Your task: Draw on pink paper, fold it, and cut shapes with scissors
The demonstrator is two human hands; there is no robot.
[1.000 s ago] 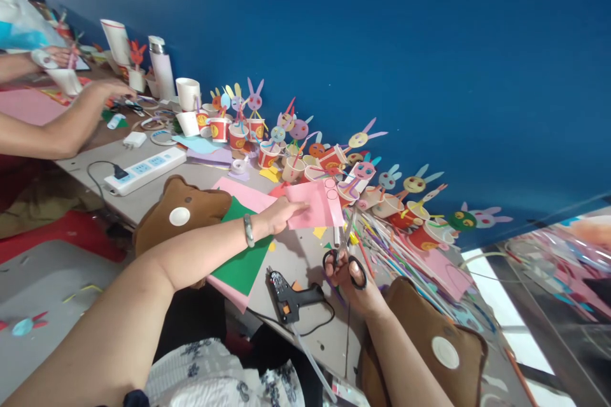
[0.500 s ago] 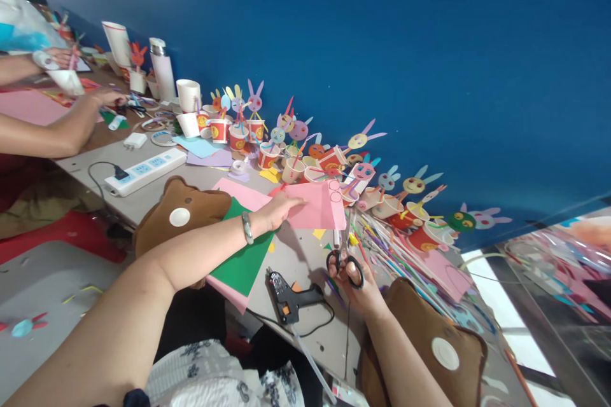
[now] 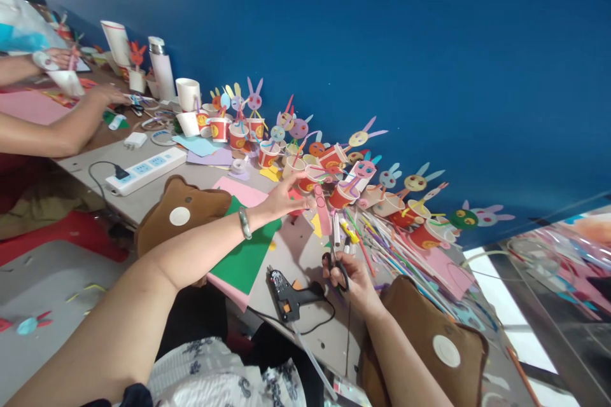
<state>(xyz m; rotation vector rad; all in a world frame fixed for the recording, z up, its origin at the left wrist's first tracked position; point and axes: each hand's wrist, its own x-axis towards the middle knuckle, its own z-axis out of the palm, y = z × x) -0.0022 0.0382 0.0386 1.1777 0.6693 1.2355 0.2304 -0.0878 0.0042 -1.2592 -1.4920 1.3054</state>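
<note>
My left hand [image 3: 285, 199], with a bangle at the wrist, reaches over the table; its index finger stands apart from the thumb. At its fingertips is a narrow strip of pink paper [image 3: 321, 211] with drawn circles, which appears held up by that hand, though the grip is partly hidden. My right hand [image 3: 353, 280] has its fingers in the handles of black-handled scissors [image 3: 336, 267], blades pointing away towards the strip's lower end. A green sheet [image 3: 243, 261] lies over pink paper [image 3: 248, 189] under my left forearm. A black glue gun [image 3: 293, 296] lies between my arms.
Paper cups with rabbit-face figures [image 3: 365, 168] line the blue wall. Loose coloured strips [image 3: 391, 254] lie at right. Two brown cushions [image 3: 424, 337] flank my arms. A power strip [image 3: 147, 170] is at left; beyond it, another person's hands [image 3: 107, 94] rest among craft pieces.
The wide pink sheet at my left hand no longer shows; a narrow pink strip with the circles shows there. My left index finger has lifted. The scissors have shifted slightly left.
</note>
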